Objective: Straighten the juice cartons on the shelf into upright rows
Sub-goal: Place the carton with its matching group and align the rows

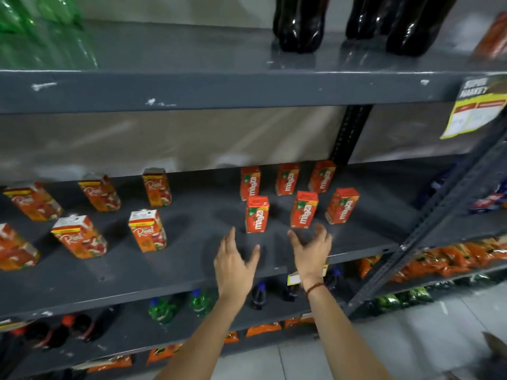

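Several small orange juice cartons stand upright in two rows on the grey middle shelf (192, 259). A front-row carton (256, 214) and its neighbour (304, 209) stand just beyond my fingertips. Further left stand several larger orange cartons (147, 230), also in two rows. My left hand (234, 261) hovers open over the shelf front, below the front-left small carton. To its right, my right hand (311, 253) is open too, with a red thread at the wrist, just below the middle front carton. Neither hand touches a carton.
Dark bottles (300, 26) and green bottles (41, 31) stand on the top shelf. A yellow price tag (476, 108) hangs at the upper right. Below are bottles (162, 309) and orange snack packets (450, 256). A slanted metal upright (428, 229) borders the shelf's right end.
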